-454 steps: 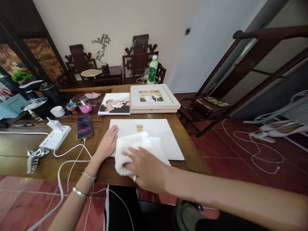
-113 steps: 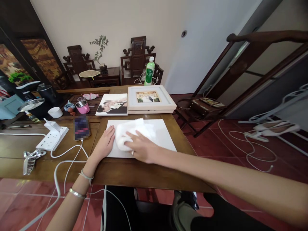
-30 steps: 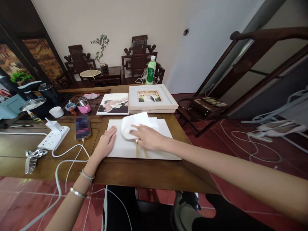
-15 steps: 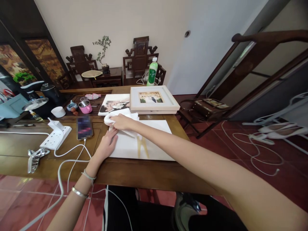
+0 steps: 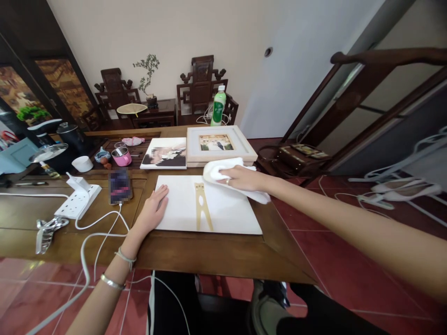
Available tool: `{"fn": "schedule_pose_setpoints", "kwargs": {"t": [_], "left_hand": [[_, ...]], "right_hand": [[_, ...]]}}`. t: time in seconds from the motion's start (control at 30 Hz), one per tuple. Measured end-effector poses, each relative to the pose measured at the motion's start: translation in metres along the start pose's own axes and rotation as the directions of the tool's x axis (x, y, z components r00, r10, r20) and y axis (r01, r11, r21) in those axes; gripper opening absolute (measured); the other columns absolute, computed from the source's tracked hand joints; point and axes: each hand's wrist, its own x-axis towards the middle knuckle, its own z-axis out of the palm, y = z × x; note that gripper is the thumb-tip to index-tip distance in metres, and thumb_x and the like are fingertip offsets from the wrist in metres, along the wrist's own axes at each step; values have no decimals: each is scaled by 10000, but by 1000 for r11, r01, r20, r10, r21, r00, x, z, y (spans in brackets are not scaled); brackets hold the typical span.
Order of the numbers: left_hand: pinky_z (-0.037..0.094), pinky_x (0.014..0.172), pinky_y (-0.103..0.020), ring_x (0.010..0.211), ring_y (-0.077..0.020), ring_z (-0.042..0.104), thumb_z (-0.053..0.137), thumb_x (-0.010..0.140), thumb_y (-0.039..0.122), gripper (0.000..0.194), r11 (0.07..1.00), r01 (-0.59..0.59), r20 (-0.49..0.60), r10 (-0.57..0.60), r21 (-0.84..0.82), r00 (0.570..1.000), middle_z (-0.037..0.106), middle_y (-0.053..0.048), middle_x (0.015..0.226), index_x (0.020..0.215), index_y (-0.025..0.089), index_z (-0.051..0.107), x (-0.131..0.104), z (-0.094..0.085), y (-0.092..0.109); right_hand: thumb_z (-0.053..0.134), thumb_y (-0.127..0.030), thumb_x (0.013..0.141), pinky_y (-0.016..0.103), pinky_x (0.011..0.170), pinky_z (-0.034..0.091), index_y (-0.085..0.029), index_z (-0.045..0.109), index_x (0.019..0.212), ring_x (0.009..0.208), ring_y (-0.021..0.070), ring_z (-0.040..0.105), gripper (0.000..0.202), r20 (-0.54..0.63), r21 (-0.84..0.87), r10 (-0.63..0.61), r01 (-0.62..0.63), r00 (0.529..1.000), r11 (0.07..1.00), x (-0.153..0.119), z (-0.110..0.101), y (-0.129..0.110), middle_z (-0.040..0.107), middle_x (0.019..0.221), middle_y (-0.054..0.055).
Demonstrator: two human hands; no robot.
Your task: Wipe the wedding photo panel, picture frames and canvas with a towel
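Observation:
A flat white board (image 5: 178, 209) lies on the wooden table in front of me, with a tan, two-legged stand piece (image 5: 201, 209) running down its middle. On the board's left edge rests my left hand (image 5: 155, 207), fingers stretched out flat. My right hand (image 5: 240, 177) is closed on a bunched white cloth (image 5: 223, 167), which covers the board's upper right corner and hangs a little past its right edge. Just beyond the board are a photo panel (image 5: 167, 153) and a white picture frame (image 5: 244, 139) with a small photo in it.
Left of the board lie a phone (image 5: 119, 186) on a charging cable, a white power strip (image 5: 78, 202) and a silver hair claw (image 5: 49, 232). A pink cup (image 5: 121, 157) and a green-labelled bottle (image 5: 218, 107) stand further back. White cables hang over the table's front edge (image 5: 223, 258).
My right hand has swept the cloth from the board's upper left to its upper right corner, uncovering the tan piece's top. My left hand stays at the left edge.

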Motion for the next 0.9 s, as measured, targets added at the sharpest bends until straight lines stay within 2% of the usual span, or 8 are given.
{"fn": "schedule_pose_setpoints", "kwargs": {"t": [0.17,0.3,0.4,0.53,0.6,0.73,0.8,0.9], "left_hand": [[265,1154,-460,1361,-241,402,373,935,340,466,1000,-5,-11,5,2,1000,504,-165,1399,1272,85,569,1,1,-1],[266,1153,-464,1360,-244,403,378,935,343,464,1000,0,-15,0,0,1000,499,-165,1402,1268,87,574,1,0,-2],[268,1152,-468,1359,-246,404,378,936,344,461,1000,-4,-21,4,-3,1000,504,-167,1398,1265,89,575,0,0,-2],[272,1152,-462,1355,-244,409,386,936,349,452,1000,-12,-26,11,-10,1000,512,-163,1392,1256,98,583,0,0,-2],[274,1151,-464,1352,-242,414,393,935,350,440,1000,-15,-31,14,-13,999,516,-154,1390,1250,113,588,1,0,-2],[272,1155,-454,1348,-239,421,396,936,351,443,1000,-17,-36,17,-11,999,525,-159,1380,1243,100,594,1,0,-3],[273,1156,-446,1348,-236,421,393,936,354,449,1000,-17,-39,16,-9,999,527,-162,1378,1239,93,597,1,0,-4],[276,1155,-445,1347,-236,424,390,936,355,452,1000,-17,-39,17,-9,999,523,-159,1382,1245,95,594,1,0,-4]], "right_hand": [[407,-320,886,352,805,451,-190,624,971,908,289,609,267,-40,20,-10,11,999,1000,-26,11,38,678,929,111],[381,-295,900,319,761,443,-186,605,934,855,270,603,251,-67,-70,-24,19,997,997,-34,23,40,641,847,106],[395,-256,888,330,798,442,-185,612,1021,961,284,593,265,-80,-144,-55,43,995,989,-33,27,30,638,946,118],[425,-155,830,360,890,426,-188,621,1052,1144,292,524,298,-69,-168,-180,166,981,972,-22,27,20,579,1206,133],[430,-139,820,366,871,437,-185,626,1039,1111,293,542,298,-55,-173,-201,189,978,967,-13,25,19,595,1169,135],[415,-169,855,385,831,457,-168,617,1063,1016,296,585,289,-54,-172,-169,158,984,972,0,22,20,639,1033,137],[418,-148,844,408,877,452,-164,618,1057,1088,304,564,293,-56,-170,-181,169,982,971,-2,23,18,621,1141,150],[434,-81,790,451,987,408,-164,630,1020,1279,312,443,314,-53,-176,-240,227,969,958,-16,27,11,536,1334,147]]}}
